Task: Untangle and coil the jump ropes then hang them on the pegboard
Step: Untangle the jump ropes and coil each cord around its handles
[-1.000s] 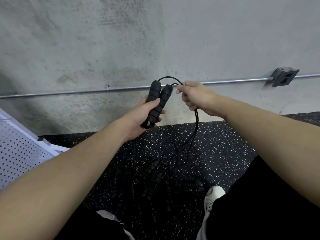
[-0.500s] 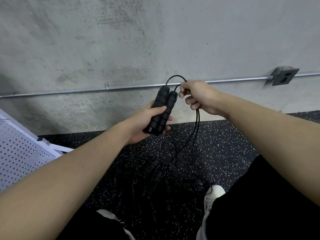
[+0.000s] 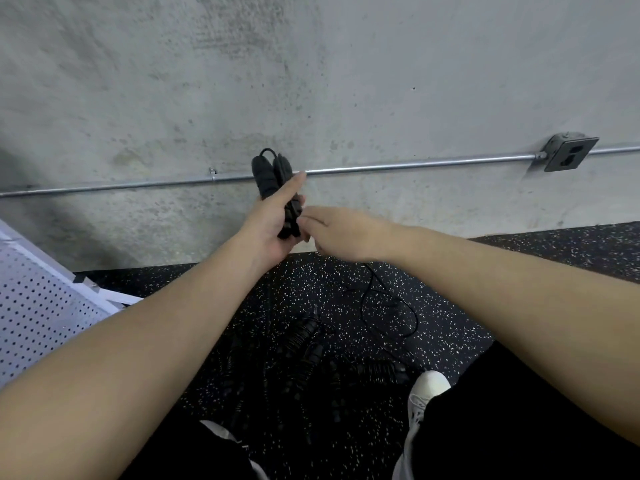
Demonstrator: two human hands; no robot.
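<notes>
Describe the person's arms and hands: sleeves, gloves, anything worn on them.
Both forearms are bare up to the picture's edge, with no sleeves in view. The left hand and right hand wear no gloves, and no watch, bracelet or ring shows on either.

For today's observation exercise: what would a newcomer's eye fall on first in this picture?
At centre, the left hand holds two black foam handles upright against the grey concrete wall, and the right hand meets them at their lower end. Below, a thin black cord loops over the speckled floor.
</notes>
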